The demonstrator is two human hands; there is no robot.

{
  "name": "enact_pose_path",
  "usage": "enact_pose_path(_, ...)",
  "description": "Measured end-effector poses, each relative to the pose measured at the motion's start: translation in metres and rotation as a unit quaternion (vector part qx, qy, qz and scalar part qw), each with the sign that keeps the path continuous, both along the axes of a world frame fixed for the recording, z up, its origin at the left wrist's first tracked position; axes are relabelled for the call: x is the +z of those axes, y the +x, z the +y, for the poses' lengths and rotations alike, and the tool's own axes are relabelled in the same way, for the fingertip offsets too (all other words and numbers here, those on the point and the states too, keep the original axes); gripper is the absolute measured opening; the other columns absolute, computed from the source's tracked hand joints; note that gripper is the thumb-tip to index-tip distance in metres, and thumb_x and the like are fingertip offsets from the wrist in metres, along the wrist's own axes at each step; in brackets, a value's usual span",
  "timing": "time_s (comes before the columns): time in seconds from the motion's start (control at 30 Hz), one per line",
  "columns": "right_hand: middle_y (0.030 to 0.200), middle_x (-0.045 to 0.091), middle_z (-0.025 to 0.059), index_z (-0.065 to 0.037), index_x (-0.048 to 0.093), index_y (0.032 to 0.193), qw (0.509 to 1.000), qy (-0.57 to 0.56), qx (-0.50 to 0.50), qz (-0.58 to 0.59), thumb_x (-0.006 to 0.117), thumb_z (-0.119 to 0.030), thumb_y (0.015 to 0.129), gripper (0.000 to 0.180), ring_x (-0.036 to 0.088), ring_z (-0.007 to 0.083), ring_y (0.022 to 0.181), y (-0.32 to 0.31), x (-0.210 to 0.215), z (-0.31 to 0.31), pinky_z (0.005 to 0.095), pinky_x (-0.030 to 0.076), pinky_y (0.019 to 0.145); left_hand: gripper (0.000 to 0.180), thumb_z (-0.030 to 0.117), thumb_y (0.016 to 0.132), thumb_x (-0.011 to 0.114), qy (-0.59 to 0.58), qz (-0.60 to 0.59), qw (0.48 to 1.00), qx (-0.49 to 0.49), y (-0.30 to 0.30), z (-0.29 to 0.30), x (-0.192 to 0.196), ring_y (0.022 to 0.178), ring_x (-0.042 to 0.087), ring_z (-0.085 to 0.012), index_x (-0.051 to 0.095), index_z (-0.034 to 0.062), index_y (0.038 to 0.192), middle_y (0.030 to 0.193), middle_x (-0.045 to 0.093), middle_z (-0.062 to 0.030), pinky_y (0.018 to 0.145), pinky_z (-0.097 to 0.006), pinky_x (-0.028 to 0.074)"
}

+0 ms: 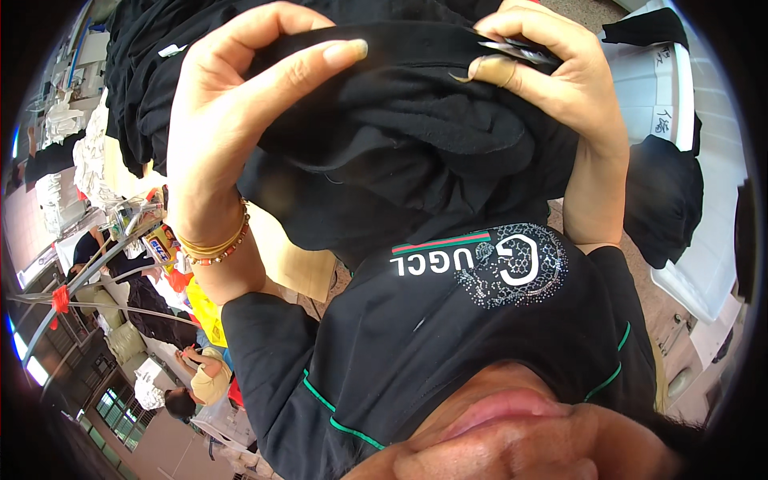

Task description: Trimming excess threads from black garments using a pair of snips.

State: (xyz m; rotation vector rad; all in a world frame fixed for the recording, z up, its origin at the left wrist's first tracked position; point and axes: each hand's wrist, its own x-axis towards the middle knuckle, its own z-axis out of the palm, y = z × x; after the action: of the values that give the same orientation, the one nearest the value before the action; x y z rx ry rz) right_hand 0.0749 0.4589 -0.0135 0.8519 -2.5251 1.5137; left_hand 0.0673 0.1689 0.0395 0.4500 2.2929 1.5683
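A black knit garment (400,128) hangs bunched between my two hands, with a folded edge stretched across the top. My left hand (232,96) pinches this edge between thumb and fingers; a beaded bracelet circles the wrist. At the other end of the edge, my right hand (560,72) is closed around small metal thread snips (516,53). Their pointed tips show beside the cloth, and the rest is hidden in the palm. A yellowish wrap covers part of the right thumb.
More black cloth (136,88) is heaped at the upper left, beside a tan board (300,256). White bins (652,88) stand at the right with black fabric (664,200) draped over them. Metal rails (96,268) and a person in a yellow top (210,376) are at the left.
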Motion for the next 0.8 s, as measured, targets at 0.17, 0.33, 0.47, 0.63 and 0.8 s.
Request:
enact_pose_path(0.17, 0.075, 0.06, -0.0009, 0.001, 0.07, 0.087, 0.992, -0.112, -0.041, -0.044, 0.087, -0.001, 0.078, 0.019, 0.051, 0.0064, 0.064, 0.002, -0.004, 0.006, 0.0235, 0.037, 0.058, 0.008, 0.008, 0.092, 0.061, 0.162, 0.011, 0.987, 0.0, -0.001, 0.017, -0.009, 0.106, 0.063, -0.0187, 0.062, 0.0, 0.094, 0.111, 0.068, -0.0152, 0.099, -0.027, 0.044)
enact_pose_path(0.33, 0.086, 0.064, 0.004, 0.002, 0.072, 0.1, 0.99, -0.101, -0.087, 0.055, 0.085, -0.003, 0.081, 0.024, 0.056, 0.0093, 0.069, 0.004, 0.004, -0.004, 0.0232, 0.045, 0.065, 0.013, 0.009, 0.097, 0.052, 0.338, -0.183, 0.921, -0.065, -0.013, 0.011, -0.023, 0.103, 0.066, -0.0184, 0.057, -0.0018, 0.103, 0.105, 0.069, -0.0161, 0.097, -0.027, 0.048)
enact_pose_path(0.47, 0.092, 0.067, 0.0072, 0.002, 0.072, 0.116, 0.985, -0.056, -0.07, 0.15, 0.086, -0.017, 0.083, 0.041, 0.061, 0.0182, 0.086, 0.007, 0.011, -0.003, 0.028, 0.048, 0.079, 0.028, 0.008, 0.101, 0.05, 0.437, -0.239, 0.865, -0.065, -0.019, 0.003, -0.041, 0.111, 0.065, -0.0213, 0.058, -0.0069, 0.122, 0.117, 0.067, -0.0135, 0.103, -0.033, 0.049)
enact_pose_path(0.63, 0.094, 0.066, 0.0079, 0.003, 0.073, 0.118, 0.986, -0.082, -0.04, 0.136, 0.085, -0.013, 0.083, 0.04, 0.061, 0.0177, 0.081, 0.008, 0.005, -0.006, 0.0271, 0.048, 0.071, 0.019, 0.007, 0.097, 0.059, 0.374, -0.204, 0.902, 0.068, -0.009, 0.015, -0.037, 0.105, 0.064, -0.0145, 0.064, -0.0032, 0.111, 0.108, 0.068, -0.0065, 0.098, -0.026, 0.047)
enact_pose_path(0.8, 0.092, 0.061, 0.0077, 0.003, 0.073, 0.12, 0.985, -0.08, -0.026, 0.15, 0.085, -0.01, 0.082, 0.042, 0.06, 0.0157, 0.076, 0.002, -0.001, -0.017, 0.0262, 0.047, 0.066, 0.023, 0.005, 0.097, 0.059, 0.4, -0.222, 0.887, 0.059, -0.013, 0.006, -0.045, 0.11, 0.065, -0.0173, 0.065, -0.0068, 0.116, 0.114, 0.07, -0.0104, 0.101, -0.028, 0.047)
